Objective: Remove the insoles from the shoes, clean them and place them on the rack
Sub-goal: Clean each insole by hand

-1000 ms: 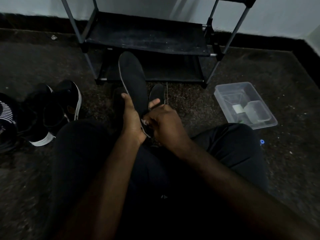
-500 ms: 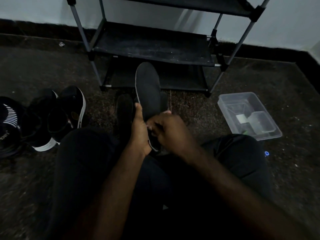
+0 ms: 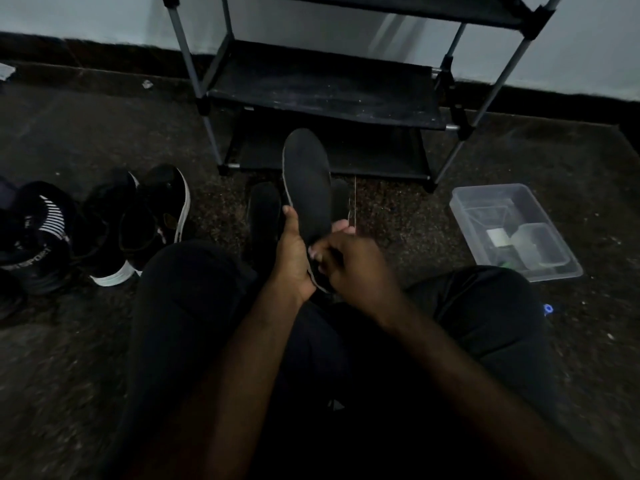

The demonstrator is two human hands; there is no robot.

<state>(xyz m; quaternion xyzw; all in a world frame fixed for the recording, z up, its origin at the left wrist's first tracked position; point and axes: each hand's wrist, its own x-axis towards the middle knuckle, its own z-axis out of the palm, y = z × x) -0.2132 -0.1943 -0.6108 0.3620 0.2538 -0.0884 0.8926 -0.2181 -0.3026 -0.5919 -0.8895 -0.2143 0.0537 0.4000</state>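
Note:
My left hand (image 3: 294, 258) grips a black insole (image 3: 306, 181) by its heel end and holds it upright over my lap, toe pointing at the rack (image 3: 325, 95). My right hand (image 3: 349, 265) has its fingers curled against the insole's heel. It seems to hold a small dark object (image 3: 340, 199) with a thin pale edge that sticks up behind the insole; I cannot make out what it is. A second black insole (image 3: 265, 213) lies on the floor just left of the held one. Black shoes (image 3: 156, 216) with white soles stand at the left.
The black rack with grey poles stands against the wall straight ahead, its lower shelves bare. A clear plastic container (image 3: 464, 206) with small tubs inside sits on the floor at the right. More dark shoes (image 3: 38, 237) crowd the far left. My legs fill the foreground.
My view has tilted up, so more of the rack shows. Both hands stay on the insole; my right hand has shifted slightly at its heel.

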